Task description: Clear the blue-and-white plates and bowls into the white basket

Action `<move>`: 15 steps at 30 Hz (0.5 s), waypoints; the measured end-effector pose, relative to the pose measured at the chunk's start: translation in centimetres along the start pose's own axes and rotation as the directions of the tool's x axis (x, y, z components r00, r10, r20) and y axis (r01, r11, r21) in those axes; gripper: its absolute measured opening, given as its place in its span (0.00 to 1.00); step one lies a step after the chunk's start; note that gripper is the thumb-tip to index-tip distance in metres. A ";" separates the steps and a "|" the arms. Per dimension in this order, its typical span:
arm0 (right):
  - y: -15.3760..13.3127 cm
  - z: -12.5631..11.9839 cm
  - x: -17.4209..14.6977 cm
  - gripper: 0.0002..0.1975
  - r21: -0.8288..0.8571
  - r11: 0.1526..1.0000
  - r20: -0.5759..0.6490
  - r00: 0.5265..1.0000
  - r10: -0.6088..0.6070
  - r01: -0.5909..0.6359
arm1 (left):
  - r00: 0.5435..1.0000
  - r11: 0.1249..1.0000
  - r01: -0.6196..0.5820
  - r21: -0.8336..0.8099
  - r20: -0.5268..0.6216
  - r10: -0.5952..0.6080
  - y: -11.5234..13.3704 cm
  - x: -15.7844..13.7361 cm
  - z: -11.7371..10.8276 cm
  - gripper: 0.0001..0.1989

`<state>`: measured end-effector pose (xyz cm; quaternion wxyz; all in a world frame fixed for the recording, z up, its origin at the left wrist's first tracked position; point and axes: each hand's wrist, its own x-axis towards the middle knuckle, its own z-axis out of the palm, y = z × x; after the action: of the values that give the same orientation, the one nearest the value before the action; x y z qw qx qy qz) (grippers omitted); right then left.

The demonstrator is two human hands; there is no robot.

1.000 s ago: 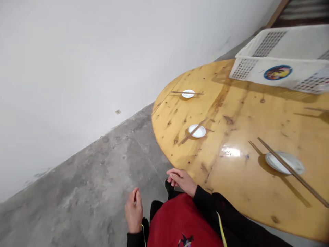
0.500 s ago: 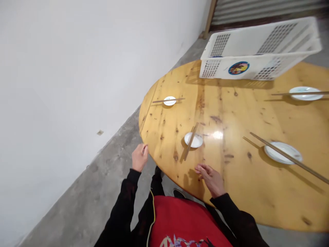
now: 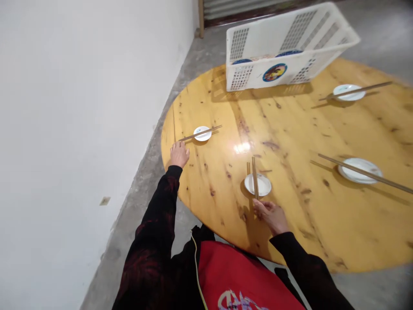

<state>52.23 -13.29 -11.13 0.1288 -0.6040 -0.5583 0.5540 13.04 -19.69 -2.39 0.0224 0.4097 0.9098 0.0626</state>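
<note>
My left hand [image 3: 180, 154] reaches out to the far left pair of chopsticks [image 3: 210, 129], its fingers closed at their near end. That pair lies across a small white dish [image 3: 203, 136]. My right hand [image 3: 272, 216] pinches the near end of another pair of chopsticks [image 3: 254, 176] between thumb and fingers. These chopsticks point away from me over a second white dish [image 3: 263, 185]. The fingertips of my left hand are partly hidden behind its back.
On the oval wooden table [image 3: 290, 129], two more white dishes stand on the right, a nearer dish [image 3: 359, 170] and a farther dish [image 3: 349, 92], each with chopsticks across it. A white plastic basket [image 3: 251, 79] is at the back. A white wall [image 3: 80, 107] runs along the left.
My left hand has moved forward from the table's edge to the far left chopsticks. My right hand has reached the nearer pair and closed on its end. The view has turned.
</note>
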 end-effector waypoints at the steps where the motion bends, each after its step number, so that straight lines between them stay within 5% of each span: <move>1: -0.3 0.4 -0.1 0.23 0.031 0.999 -0.010 0.999 0.037 -0.037 | 1.000 1.000 -0.015 0.017 0.013 0.014 0.0 1.3 0.3 0.20; 9: -2.1 3.0 -0.5 0.19 0.163 0.981 -0.066 0.991 0.121 -0.109 | 0.990 0.984 -0.099 0.145 0.117 0.083 0.0 8.5 3.9 0.21; 15: -2.9 4.1 -0.8 0.14 0.271 0.946 -0.056 0.979 0.197 -0.175 | 0.974 0.965 -0.147 0.215 0.202 0.103 0.3 10.1 4.6 0.16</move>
<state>47.55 -14.89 -9.90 0.1786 -0.6537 -0.4139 0.6079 6.98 -11.47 -6.84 0.0574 0.4704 0.8769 -0.0806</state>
